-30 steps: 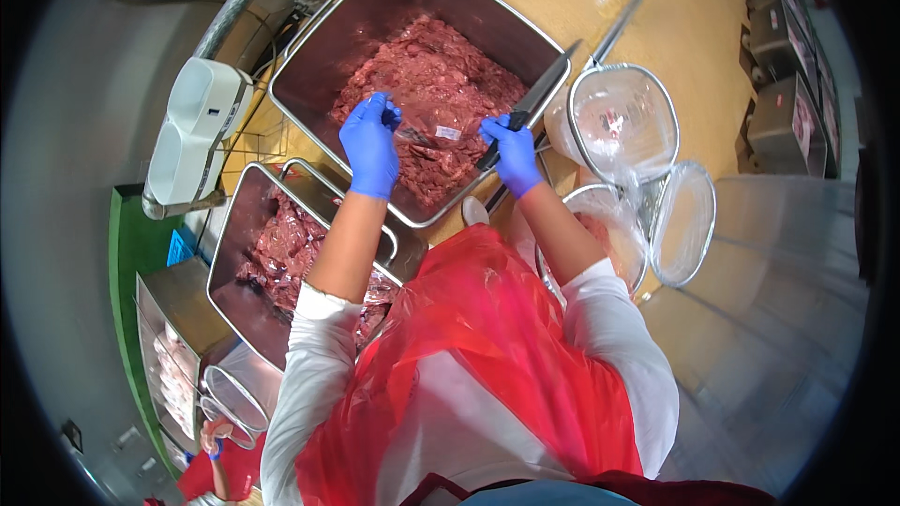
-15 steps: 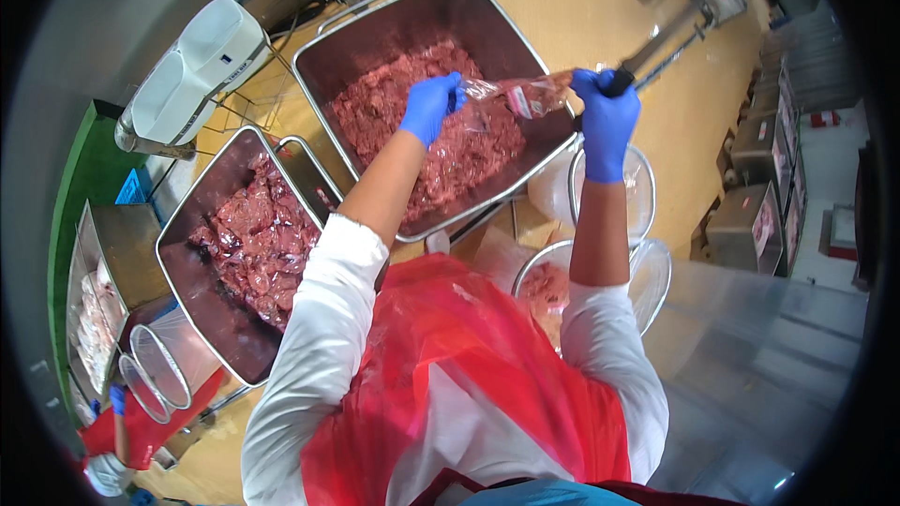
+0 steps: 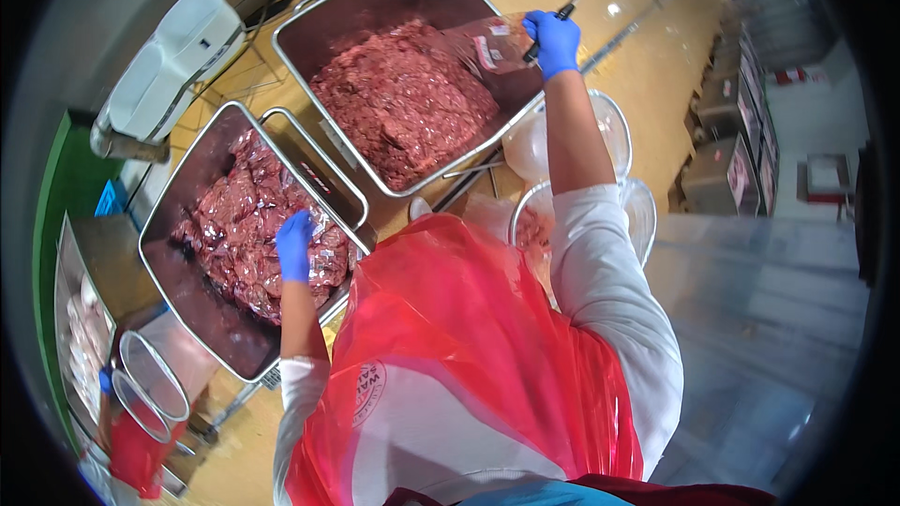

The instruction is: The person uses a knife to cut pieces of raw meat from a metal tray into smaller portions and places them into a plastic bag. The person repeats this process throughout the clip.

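My gloved right hand [image 3: 555,41] is closed round the black handle of a knife [image 3: 564,12], its blade pointing away to the upper right. A clear plastic bag with a label [image 3: 489,52] hangs from the same hand over the far bin. Heaped in that steel bin [image 3: 409,189] is loose raw red meat [image 3: 403,94]. My gloved left hand [image 3: 294,245] is down on plastic-wrapped meat [image 3: 246,225] in the nearer left bin [image 3: 187,337]; its fingertips are hidden, so their grip is unclear.
Round clear-walled tubs [image 3: 614,131] stand right of the far bin, one holding pinkish pieces [image 3: 534,230]. White moulded trays [image 3: 192,33] sit on a rail at upper left. At lower left are another person's red apron [image 3: 141,454] and a tray of pale pieces [image 3: 82,337].
My left hand has let go of the plastic bag and moved left and nearer, onto the wrapped meat. The right hand, with knife and bag, has shifted left and farther away.
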A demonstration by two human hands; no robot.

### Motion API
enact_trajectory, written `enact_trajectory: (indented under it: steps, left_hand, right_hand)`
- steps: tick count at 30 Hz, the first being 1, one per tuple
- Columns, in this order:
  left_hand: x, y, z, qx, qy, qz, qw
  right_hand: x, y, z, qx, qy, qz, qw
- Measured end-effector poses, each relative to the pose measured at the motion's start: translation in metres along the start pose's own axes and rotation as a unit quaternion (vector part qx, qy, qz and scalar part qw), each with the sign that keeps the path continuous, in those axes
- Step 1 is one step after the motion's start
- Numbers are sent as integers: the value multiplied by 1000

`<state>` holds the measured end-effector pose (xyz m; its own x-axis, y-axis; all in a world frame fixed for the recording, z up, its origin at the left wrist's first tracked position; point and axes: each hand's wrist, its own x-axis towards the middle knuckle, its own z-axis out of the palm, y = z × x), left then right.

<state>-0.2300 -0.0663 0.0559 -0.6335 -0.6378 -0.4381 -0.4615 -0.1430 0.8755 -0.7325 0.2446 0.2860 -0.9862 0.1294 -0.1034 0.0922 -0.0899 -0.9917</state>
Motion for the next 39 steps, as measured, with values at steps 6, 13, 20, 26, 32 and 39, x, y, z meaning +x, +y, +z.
enact_trajectory:
  steps: [6,13,20,26,32,39]
  left_hand:
    - [-18,-151,-75,27,31,28,999]
    - [-29,164,101,70,-84,402,909]
    - [-16,330,241,110,-139,643,745]
    - [11,346,267,280,-273,493,778]
    - [16,362,286,375,-280,502,728]
    - [2,371,309,447,-269,447,726]
  right_hand:
    - [-78,-18,-49,183,-23,41,982]
    - [-137,-29,-95,200,-117,39,972]
    - [-184,-60,-59,26,-186,-70,980]
    - [-177,-44,-52,-85,-147,-132,977]
    - [-149,-23,-69,-162,-116,-200,959]
    - [-126,-10,-84,-126,-60,-217,966]
